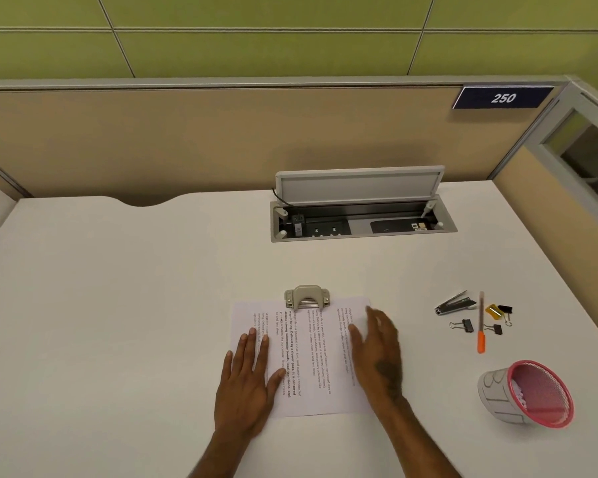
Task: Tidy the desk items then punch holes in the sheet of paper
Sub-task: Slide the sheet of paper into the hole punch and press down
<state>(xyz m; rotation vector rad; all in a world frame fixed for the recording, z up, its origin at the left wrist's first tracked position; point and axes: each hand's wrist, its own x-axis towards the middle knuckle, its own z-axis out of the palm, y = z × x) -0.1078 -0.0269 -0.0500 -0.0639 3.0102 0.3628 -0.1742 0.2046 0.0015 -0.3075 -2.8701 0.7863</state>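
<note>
We judged punching step underway: sheet [311,357] far edge in punch [307,297]. Left hand [247,384] flat, pinning; right hand [377,353] open, empty. Next: press punch lever.

Your left hand [247,381] and right hand [377,353] are bare, forearms without sleeves; the right hand has a dark marking on its back.

Left half of worktop [101,288] bare, open passage. Far centre blocked by raised cable-box lid [359,184]. Right side cluttered: stapler [454,303], pen [481,322], binder clips [463,325], tipped pink mesh cup [529,395].
</note>
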